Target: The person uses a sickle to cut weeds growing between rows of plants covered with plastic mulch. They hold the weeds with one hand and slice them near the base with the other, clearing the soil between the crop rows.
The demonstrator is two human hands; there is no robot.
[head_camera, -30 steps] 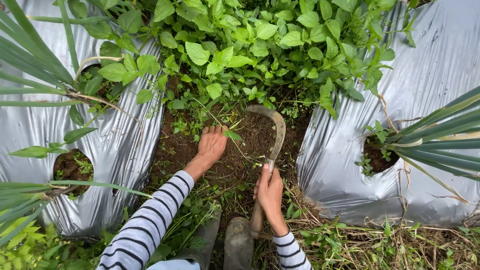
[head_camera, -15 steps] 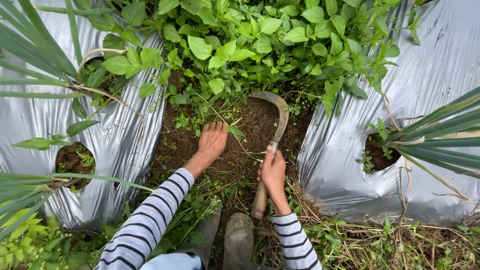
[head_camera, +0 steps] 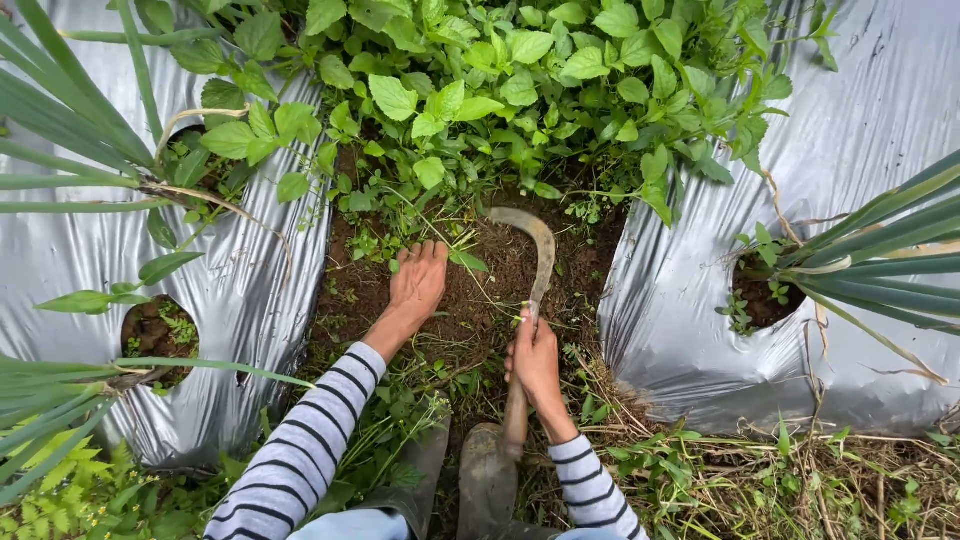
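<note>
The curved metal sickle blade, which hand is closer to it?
Right. The right hand grips the wooden handle just below the curved metal sickle blade. The left hand rests on the brown soil off to the blade's left, apart from it.

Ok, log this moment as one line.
left hand: flat on soil, by weeds | right hand: gripping sickle, blade on soil | silver mulch sheets either side

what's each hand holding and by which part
The right hand grips the sickle by its wooden handle, near the blade. The left hand holds nothing; it rests on the soil.
</note>
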